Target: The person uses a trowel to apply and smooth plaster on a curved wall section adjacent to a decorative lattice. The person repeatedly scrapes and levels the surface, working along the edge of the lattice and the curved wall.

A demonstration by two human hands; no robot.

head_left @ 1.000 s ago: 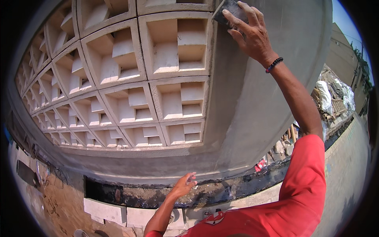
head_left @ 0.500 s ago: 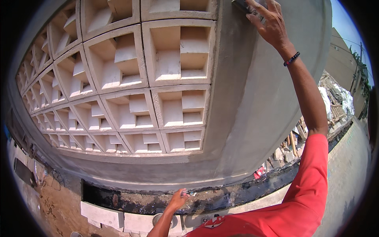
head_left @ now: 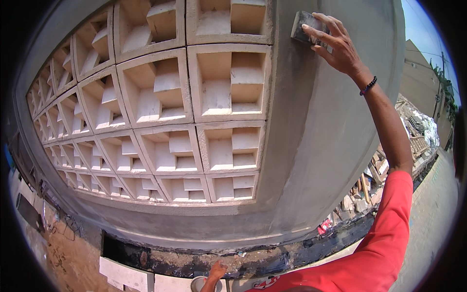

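My right hand (head_left: pixel 335 44) is raised high and presses a small grey rectangular float block (head_left: pixel 305 27) flat against the smooth grey plastered wall (head_left: pixel 321 160). A dark bead bracelet sits on that wrist, and the sleeve below is red. The block lies just right of the grid of pale concrete ventilation blocks (head_left: pixel 194 121). My left hand (head_left: pixel 216 270) hangs low at the bottom edge, above a round pale container (head_left: pixel 198 284); whether it touches the container is unclear, and its fingers are partly hidden.
A dark wet ledge (head_left: pixel 204 260) runs along the wall's foot, with white blocks (head_left: pixel 124 275) below it. Reddish soil (head_left: pixel 63 253) lies at lower left. Piled rubble and planks (head_left: pixel 389 165) stand at right beside a paved road (head_left: pixel 433 219).
My right hand has slid the block up the wall and then back down a little. My left hand has dropped lower toward the bottom edge.
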